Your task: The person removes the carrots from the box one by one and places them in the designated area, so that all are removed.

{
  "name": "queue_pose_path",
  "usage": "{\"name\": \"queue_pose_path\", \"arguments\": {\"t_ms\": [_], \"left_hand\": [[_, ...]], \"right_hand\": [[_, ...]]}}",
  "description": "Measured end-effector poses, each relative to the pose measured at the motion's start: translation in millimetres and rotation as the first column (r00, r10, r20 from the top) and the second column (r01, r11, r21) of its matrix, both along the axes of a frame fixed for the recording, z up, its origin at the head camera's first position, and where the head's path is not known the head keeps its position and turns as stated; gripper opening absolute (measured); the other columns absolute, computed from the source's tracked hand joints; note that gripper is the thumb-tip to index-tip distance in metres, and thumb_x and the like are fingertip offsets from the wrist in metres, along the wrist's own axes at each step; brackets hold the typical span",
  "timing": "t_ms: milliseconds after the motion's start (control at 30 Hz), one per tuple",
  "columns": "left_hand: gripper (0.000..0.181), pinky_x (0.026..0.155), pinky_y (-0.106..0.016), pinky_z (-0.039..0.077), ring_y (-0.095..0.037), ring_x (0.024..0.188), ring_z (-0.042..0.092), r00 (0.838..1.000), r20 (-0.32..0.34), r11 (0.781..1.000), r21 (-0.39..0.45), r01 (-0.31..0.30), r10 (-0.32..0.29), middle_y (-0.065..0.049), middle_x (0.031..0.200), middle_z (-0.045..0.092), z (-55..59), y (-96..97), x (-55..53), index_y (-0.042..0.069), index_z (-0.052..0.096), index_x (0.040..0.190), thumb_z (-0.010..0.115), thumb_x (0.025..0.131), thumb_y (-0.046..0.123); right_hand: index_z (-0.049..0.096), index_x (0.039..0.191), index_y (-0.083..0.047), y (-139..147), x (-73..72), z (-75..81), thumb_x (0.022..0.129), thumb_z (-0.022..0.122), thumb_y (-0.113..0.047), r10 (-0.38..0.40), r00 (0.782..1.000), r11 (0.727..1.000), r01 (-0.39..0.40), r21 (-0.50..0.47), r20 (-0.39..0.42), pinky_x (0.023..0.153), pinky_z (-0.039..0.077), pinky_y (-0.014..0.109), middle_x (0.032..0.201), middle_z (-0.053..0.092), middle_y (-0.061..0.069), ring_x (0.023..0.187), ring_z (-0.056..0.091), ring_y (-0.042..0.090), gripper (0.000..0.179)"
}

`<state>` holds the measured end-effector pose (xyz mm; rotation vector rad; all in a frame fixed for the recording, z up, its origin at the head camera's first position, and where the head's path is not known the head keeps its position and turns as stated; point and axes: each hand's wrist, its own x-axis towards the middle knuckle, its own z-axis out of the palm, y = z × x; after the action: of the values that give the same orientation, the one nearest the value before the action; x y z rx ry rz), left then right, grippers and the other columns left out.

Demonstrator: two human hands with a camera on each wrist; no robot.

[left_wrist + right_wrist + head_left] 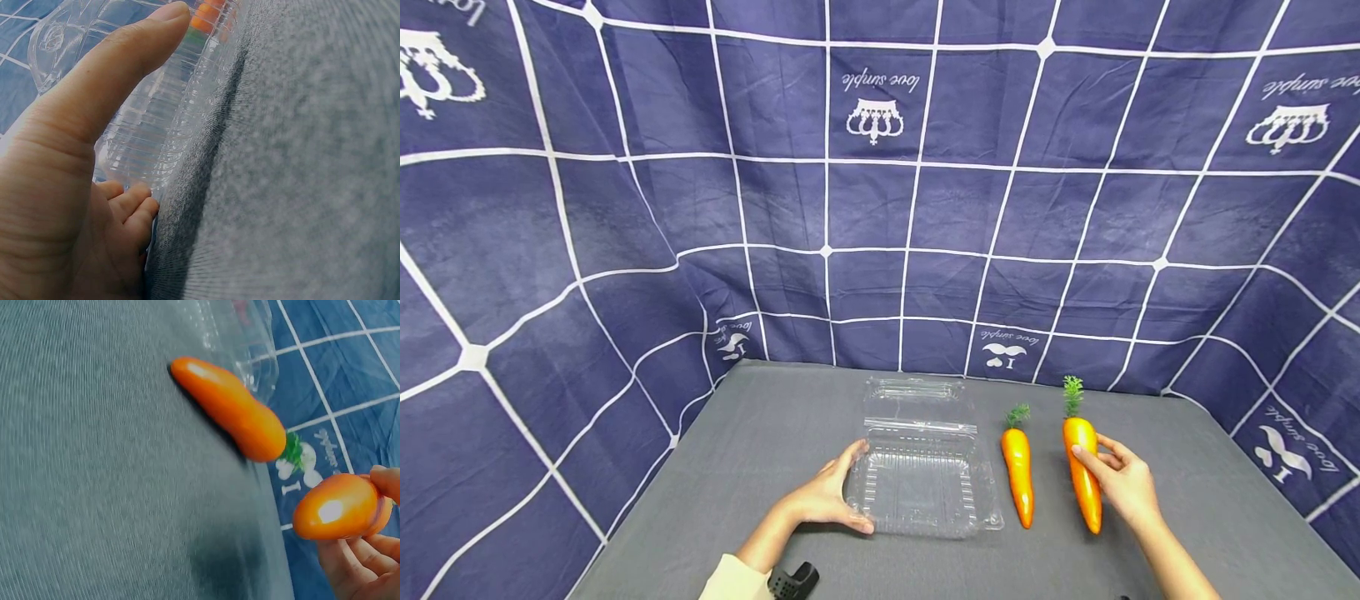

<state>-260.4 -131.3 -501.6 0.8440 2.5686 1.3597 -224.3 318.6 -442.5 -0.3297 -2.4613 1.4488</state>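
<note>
A clear plastic clamshell box (917, 492) lies on the table with its lid folded back, away from the person. My left hand (826, 498) holds its left side, thumb at the front corner and fingers farther back. In the left wrist view the thumb (119, 69) stretches along the ribbed wall (147, 119). Thumb and fingers of my right hand (1126, 485) pinch an orange carrot (1084, 483) with a green top around its thick part. The right wrist view shows this carrot (337, 509) raised over the table, tip toward the camera.
A second, slimmer carrot (1018, 475) with a green top lies on the table between the box and the right hand. The grey table (700, 467) is bounded at the back and sides by a blue cloth (880, 208) with white grid lines.
</note>
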Motion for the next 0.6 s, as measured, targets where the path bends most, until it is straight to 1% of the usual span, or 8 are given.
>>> {"name": "queue_pose_path", "arguments": {"t_ms": [100, 200, 267, 333, 433, 600], "left_hand": [[0.126, 0.108, -0.060, 0.024, -0.038, 0.135, 0.032, 1.000, -0.001, 1.000, -0.004, -0.001, 0.001, -0.018, 0.152, 0.035, 0.5, 0.1, 0.1, 0.001, 0.021, 0.151, 0.096, 0.055, 0.031], [0.125, 0.108, -0.060, 0.023, -0.039, 0.136, 0.031, 1.000, -0.001, 1.000, -0.003, 0.003, -0.003, -0.019, 0.152, 0.034, 0.4, 0.1, 0.1, 0.001, 0.021, 0.151, 0.096, 0.056, 0.031], [0.125, 0.108, -0.060, 0.023, -0.039, 0.136, 0.031, 1.000, -0.003, 1.000, -0.001, 0.008, -0.008, -0.020, 0.152, 0.034, 0.0, 0.2, 0.1, 0.000, 0.021, 0.151, 0.095, 0.056, 0.031], [0.124, 0.108, -0.061, 0.022, -0.039, 0.136, 0.031, 1.000, -0.002, 1.000, 0.005, 0.013, -0.013, -0.020, 0.151, 0.034, -0.1, 0.2, 0.2, 0.000, 0.021, 0.151, 0.095, 0.056, 0.030], [0.124, 0.108, -0.061, 0.022, -0.040, 0.136, 0.031, 1.000, -0.006, 1.000, 0.009, 0.018, -0.018, -0.021, 0.151, 0.034, -0.3, 0.0, 0.2, -0.001, 0.021, 0.151, 0.095, 0.056, 0.030], [0.124, 0.108, -0.061, 0.023, -0.040, 0.136, 0.031, 1.000, -0.013, 1.000, 0.010, 0.015, -0.015, -0.021, 0.151, 0.034, 0.6, -0.2, 0.3, -0.001, 0.021, 0.151, 0.095, 0.056, 0.030]], "right_hand": [[0.050, 0.132, 0.009, 8, -1.7, -2.3, 0.090, 0.071, -0.031, -0.002, 1.000, 1.000, 0.002, 0.020, 0.002, 0.053, 0.049, 0.024, 0.083, 0.072, 0.000, 0.061, 0.059, 0.004, 0.061], [0.050, 0.132, 0.010, 15, -3.6, -5.7, 0.090, 0.070, -0.031, 0.005, 1.000, 0.999, -0.005, 0.053, 0.005, 0.055, 0.049, 0.023, 0.086, 0.073, 0.007, 0.063, 0.059, 0.003, 0.061], [0.049, 0.131, 0.011, 20, -5.1, -8.2, 0.091, 0.070, -0.031, 0.011, 1.000, 0.997, -0.012, 0.080, 0.013, 0.057, 0.048, 0.022, 0.088, 0.072, 0.011, 0.063, 0.059, 0.002, 0.062], [0.048, 0.132, 0.011, 25, -6.6, -10.4, 0.091, 0.069, -0.032, 0.013, 0.999, 0.996, -0.016, 0.087, 0.030, 0.057, 0.047, 0.022, 0.090, 0.072, 0.013, 0.063, 0.058, 0.002, 0.063], [0.046, 0.133, 0.012, 31, -8.5, -12.7, 0.091, 0.069, -0.032, 0.019, 0.998, 0.997, -0.023, 0.077, 0.054, 0.057, 0.048, 0.023, 0.090, 0.071, 0.012, 0.063, 0.058, 0.003, 0.065], [0.044, 0.134, 0.012, 38, -10.3, -14.2, 0.091, 0.069, -0.032, 0.008, 0.996, 0.998, -0.012, 0.056, 0.087, 0.057, 0.050, 0.024, 0.089, 0.070, 0.010, 0.063, 0.058, 0.005, 0.067]]}}
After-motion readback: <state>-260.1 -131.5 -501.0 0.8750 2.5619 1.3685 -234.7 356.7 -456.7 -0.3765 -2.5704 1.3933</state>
